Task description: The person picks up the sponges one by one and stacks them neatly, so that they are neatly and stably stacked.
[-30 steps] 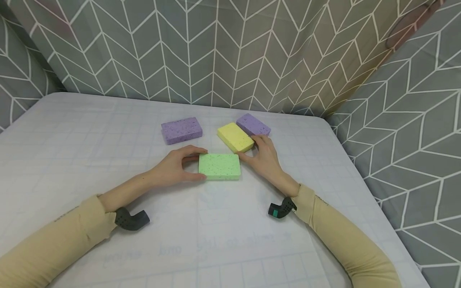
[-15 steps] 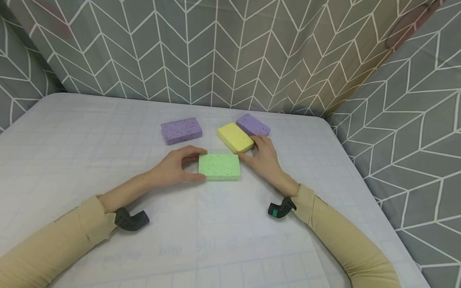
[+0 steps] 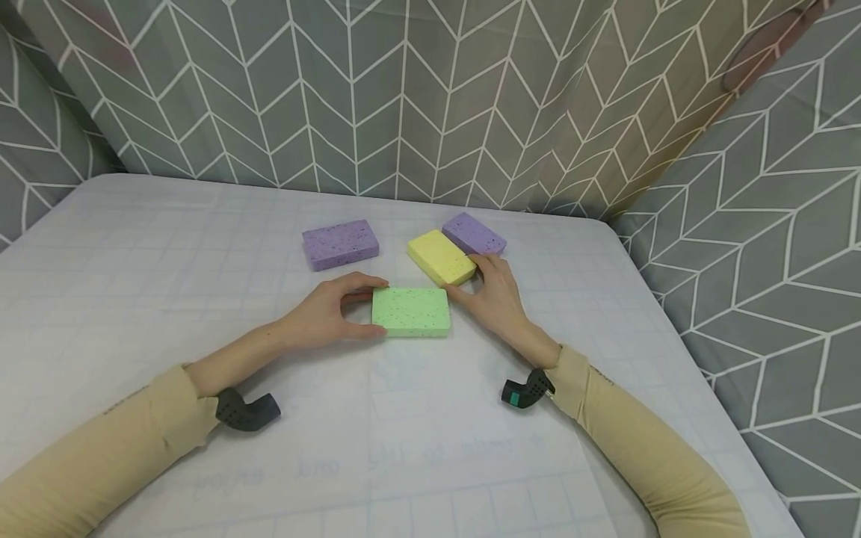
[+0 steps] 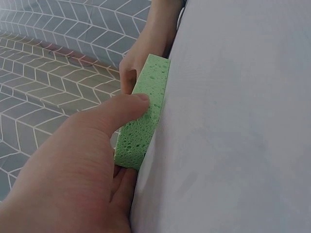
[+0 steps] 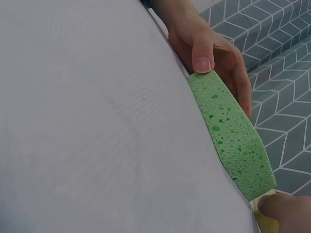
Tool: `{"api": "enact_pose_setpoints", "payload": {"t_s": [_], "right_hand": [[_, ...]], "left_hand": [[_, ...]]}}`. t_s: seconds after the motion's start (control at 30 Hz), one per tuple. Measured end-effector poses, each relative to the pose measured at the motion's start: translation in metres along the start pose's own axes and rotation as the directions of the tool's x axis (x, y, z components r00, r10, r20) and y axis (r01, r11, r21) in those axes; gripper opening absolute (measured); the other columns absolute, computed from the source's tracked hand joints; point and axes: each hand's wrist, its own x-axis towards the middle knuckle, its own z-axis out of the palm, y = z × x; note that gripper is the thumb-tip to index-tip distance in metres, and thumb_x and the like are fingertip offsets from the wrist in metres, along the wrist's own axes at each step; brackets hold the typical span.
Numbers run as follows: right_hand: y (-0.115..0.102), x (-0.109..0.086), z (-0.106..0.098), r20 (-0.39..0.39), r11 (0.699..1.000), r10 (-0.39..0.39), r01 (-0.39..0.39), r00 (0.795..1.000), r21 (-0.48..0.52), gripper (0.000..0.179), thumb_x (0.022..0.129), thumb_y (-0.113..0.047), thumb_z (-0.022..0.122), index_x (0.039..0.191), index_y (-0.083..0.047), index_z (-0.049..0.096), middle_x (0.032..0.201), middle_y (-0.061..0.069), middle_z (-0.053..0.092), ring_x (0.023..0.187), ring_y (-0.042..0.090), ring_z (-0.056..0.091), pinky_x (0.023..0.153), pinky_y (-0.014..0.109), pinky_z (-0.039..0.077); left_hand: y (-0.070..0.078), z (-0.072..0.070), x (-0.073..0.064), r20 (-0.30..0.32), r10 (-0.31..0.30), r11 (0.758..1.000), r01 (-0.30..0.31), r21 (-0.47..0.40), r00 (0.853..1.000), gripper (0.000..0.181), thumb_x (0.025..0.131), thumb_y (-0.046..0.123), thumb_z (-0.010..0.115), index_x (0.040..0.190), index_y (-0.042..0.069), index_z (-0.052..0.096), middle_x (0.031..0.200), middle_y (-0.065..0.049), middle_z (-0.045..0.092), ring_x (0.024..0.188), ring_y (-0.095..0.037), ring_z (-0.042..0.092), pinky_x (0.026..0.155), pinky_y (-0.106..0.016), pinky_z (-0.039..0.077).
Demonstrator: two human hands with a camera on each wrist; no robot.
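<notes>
A green sponge (image 3: 410, 311) lies flat on the white-covered table. My left hand (image 3: 326, 310) grips its left end, thumb (image 4: 129, 108) along the near edge and fingers at the far edge. Touching or almost touching its far right corner is a yellow sponge (image 3: 440, 258), set at an angle. My right hand (image 3: 496, 300) holds the yellow one by its near right end, between thumb and fingers. In the right wrist view the green sponge (image 5: 231, 133) hides most of the yellow sponge (image 5: 267, 221).
One purple sponge (image 3: 341, 245) lies behind the left hand. Another purple sponge (image 3: 474, 233) lies against or very near the yellow one's far right side. A grey curtain (image 3: 377, 97) with white lines hangs behind the table (image 3: 168, 246) and along its right side.
</notes>
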Motion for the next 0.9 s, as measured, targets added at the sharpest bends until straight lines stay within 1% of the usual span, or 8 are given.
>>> {"api": "enact_pose_setpoints", "payload": {"t_s": [0.57,0.9], "right_hand": [[0.0006,-0.0003,-0.0001,0.000,1.000,-0.003,0.003,1.000,0.015,0.069,0.085,-0.041,0.079,0.133,0.003,0.056,0.131,0.017,0.056,0.124,0.032,0.049,0.108,0.046,0.045],[-0.0028,-0.0009,-0.0027,0.005,0.999,0.004,-0.004,1.000,0.034,0.068,0.085,-0.037,0.079,0.134,0.004,0.054,0.131,0.018,0.056,0.125,0.033,0.049,0.109,0.046,0.044]], "left_hand": [[0.0002,-0.0002,0.0003,-0.003,0.011,1.000,-0.011,0.011,1.000,0.069,0.076,0.013,0.088,0.136,0.002,0.056,0.133,-0.012,0.059,0.128,-0.028,0.057,0.113,-0.033,0.046],[0.0026,-0.0006,0.0007,-0.003,-0.008,1.000,0.008,0.015,1.000,0.070,0.075,0.014,0.089,0.136,0.004,0.056,0.135,-0.010,0.059,0.128,-0.026,0.057,0.113,-0.030,0.046]]}}
